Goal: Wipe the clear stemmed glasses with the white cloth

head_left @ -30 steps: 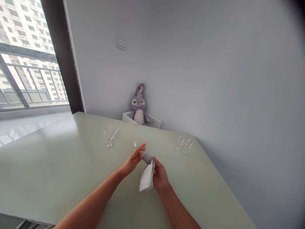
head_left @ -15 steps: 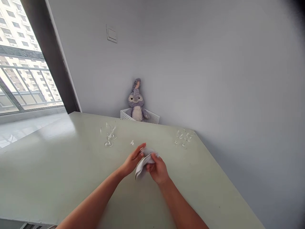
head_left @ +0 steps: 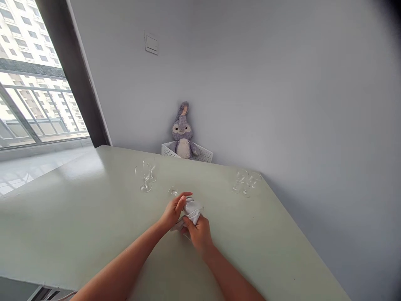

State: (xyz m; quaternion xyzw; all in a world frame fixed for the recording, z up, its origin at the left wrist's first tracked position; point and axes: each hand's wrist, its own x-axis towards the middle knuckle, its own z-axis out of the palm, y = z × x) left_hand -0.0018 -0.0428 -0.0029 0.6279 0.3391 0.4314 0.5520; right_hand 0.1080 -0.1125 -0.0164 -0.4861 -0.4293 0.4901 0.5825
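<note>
My left hand (head_left: 171,212) is curled round a clear wine glass (head_left: 173,191), whose foot shows beyond the fingers. A light grey cloth (head_left: 192,209) covers much of the glass, and part of it hangs below the hands. My right hand (head_left: 199,232) pinches the cloth between thumb and fingers, at the right of my left hand. How far the cloth reaches into the glass is hidden.
Two clear stemmed glasses (head_left: 145,186) stand on the pale green table (head_left: 78,225) at the left. Two more glasses (head_left: 247,184) are near its right edge. Behind the table, a purple plush toy (head_left: 183,136) sits in a white perforated basket (head_left: 205,155).
My right hand has moved down and left with the cloth, which now lies bunched against the glass. More of the glass's foot shows. The view has shifted slightly.
</note>
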